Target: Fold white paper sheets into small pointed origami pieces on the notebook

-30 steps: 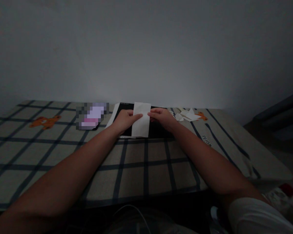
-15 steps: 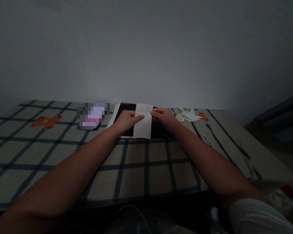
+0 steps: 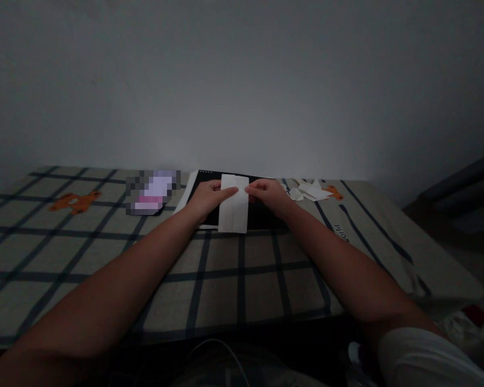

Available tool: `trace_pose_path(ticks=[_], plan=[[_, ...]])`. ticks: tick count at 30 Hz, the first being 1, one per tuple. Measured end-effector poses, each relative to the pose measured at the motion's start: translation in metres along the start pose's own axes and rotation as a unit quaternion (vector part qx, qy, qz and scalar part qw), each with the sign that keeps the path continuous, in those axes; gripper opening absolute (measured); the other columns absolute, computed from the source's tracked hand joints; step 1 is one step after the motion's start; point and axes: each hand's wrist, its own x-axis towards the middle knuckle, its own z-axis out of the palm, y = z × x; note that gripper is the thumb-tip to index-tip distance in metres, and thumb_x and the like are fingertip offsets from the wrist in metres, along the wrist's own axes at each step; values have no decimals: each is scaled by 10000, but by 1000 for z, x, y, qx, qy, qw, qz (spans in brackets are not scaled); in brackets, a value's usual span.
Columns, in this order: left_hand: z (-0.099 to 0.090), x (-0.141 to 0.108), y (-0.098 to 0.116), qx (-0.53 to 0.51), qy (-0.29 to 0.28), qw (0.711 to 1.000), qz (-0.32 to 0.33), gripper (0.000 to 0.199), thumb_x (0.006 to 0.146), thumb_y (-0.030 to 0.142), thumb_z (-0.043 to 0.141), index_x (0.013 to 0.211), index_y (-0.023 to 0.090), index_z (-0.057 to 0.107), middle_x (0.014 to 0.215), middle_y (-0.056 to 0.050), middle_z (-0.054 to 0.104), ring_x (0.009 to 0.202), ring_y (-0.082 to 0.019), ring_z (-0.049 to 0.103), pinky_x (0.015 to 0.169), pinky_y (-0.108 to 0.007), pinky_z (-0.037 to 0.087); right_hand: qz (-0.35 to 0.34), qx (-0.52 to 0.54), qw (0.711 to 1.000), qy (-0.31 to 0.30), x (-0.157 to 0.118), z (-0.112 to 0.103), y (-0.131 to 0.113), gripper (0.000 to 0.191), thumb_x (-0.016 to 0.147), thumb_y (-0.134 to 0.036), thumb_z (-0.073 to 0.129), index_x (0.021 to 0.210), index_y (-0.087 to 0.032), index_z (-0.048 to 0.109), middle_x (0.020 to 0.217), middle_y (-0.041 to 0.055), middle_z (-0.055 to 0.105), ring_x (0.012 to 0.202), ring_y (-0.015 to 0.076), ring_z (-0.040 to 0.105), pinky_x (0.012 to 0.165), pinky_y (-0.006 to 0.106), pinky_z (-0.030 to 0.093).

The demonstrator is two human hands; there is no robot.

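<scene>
A strip of folded white paper point(image 3: 233, 212) stands out against a dark notebook cover point(image 3: 262, 217) on the table. My left hand point(image 3: 207, 198) grips its left side, the thumb lying across the front and the other fingers partly hidden behind. On the opposite edge, my right hand point(image 3: 268, 192) pinches the paper between thumb and fingertips. White sheets point(image 3: 187, 191) show from under the dark cover at its left.
A checked tablecloth point(image 3: 221, 290) covers the table, which meets a plain wall point(image 3: 242, 91). To the left lies a phone point(image 3: 155, 193), its screen lit and blurred. Several white paper pieces point(image 3: 312, 191) lie right of the notebook. A thin white cable point(image 3: 229, 349) hangs below.
The paper strip has shifted slightly left and toward me, and it looks a little narrower at the top. Both hands keep their hold with only a small movement.
</scene>
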Motion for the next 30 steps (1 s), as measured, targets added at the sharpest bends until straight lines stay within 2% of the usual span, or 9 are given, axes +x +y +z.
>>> trace_pose_path(ticks=[5, 9, 13, 17, 22, 25, 30], plan=[[-2, 2, -4, -13, -14, 1000, 0, 410, 663, 420, 819, 947, 133, 745, 1002, -118, 760, 868, -223, 690, 798, -353, 526, 12, 22, 1000, -12, 0, 1, 2, 239, 707, -409, 752, 742, -177, 709, 675, 13, 683, 631, 133, 595, 671, 303, 488], [-3, 4, -5, -9, -16, 1000, 6, 378, 656, 399, 824, 923, 144, 742, 999, -105, 762, 892, -225, 690, 829, -356, 520, 14, 48, 999, 4, 1, 1, 6, 253, 682, -400, 782, 782, -175, 725, 716, 15, 696, 666, 131, 602, 702, 303, 489], [-2, 3, -4, 6, -4, 1000, 6, 326, 661, 366, 810, 899, 154, 740, 969, -94, 760, 861, -212, 684, 791, -335, 512, 23, 47, 999, 1, 1, 1, 5, 236, 673, -393, 783, 742, -182, 704, 685, 5, 680, 650, 128, 595, 689, 300, 488], [-2, 2, 1, 36, 33, 999, 21, 357, 672, 438, 800, 889, 159, 745, 892, -84, 754, 799, -206, 666, 723, -315, 500, 23, 44, 999, -21, 0, 2, 1, 205, 665, -364, 782, 711, -186, 691, 655, -1, 671, 632, 126, 592, 666, 293, 481], [-5, 1, 3, 77, 51, 995, 47, 336, 686, 448, 785, 865, 165, 756, 861, -70, 753, 769, -194, 643, 686, -299, 488, 28, 56, 998, -22, -1, 4, 2, 227, 667, -373, 793, 768, -188, 707, 712, 5, 694, 659, 128, 599, 675, 295, 490], [-6, 2, 2, 91, 39, 993, 60, 344, 691, 459, 783, 868, 165, 761, 859, -64, 749, 759, -186, 637, 681, -290, 478, 35, 87, 995, -21, 0, 4, 3, 267, 635, -359, 815, 810, -188, 710, 776, 7, 709, 704, 130, 617, 709, 297, 503], [-4, 2, -1, 85, 21, 994, 59, 354, 696, 465, 791, 897, 174, 759, 898, -68, 750, 801, -193, 651, 727, -297, 484, 34, 64, 997, -6, 0, 3, 3, 238, 647, -369, 810, 726, -180, 690, 677, -1, 672, 638, 121, 591, 671, 288, 484]])
